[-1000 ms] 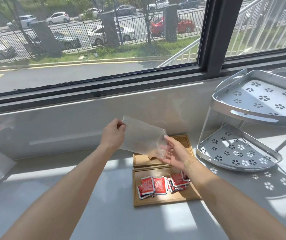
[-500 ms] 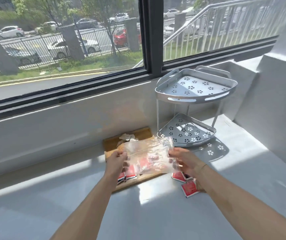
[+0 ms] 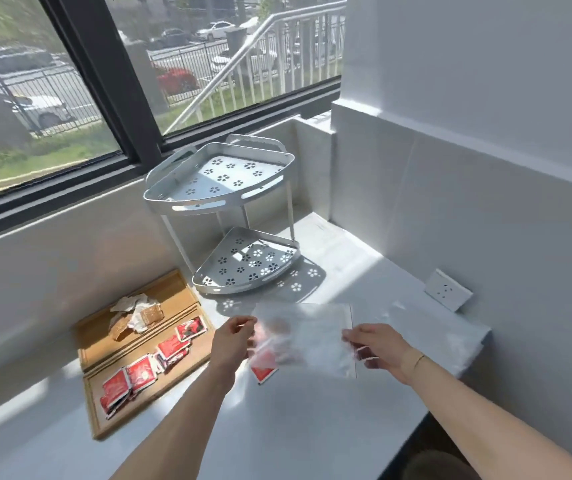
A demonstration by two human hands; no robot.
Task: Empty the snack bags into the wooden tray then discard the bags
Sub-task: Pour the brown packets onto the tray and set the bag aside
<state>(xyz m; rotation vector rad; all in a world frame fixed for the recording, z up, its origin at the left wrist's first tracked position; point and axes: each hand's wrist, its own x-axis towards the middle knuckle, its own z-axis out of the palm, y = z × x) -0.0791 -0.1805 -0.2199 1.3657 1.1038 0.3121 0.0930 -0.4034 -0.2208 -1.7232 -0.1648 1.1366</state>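
**Snack tray filled, one bag emptied**

A clear, rectangular plastic snack bag (image 3: 307, 337) is held flat above the counter, blurred. At its 9 o'clock lies a two-compartment rectangular wooden tray (image 3: 187, 367): red square snack packets (image 3: 139, 374) fill the near section, pale and tan wrapped snacks (image 3: 137, 315) the far. One red packet (image 3: 264, 370) lies under the bag.

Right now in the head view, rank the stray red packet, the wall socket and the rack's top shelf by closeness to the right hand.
From the right hand:
1. Stray red packet, on the counter to its left.
2. Wall socket, up to its right.
3. Rack's top shelf, far back by the window.
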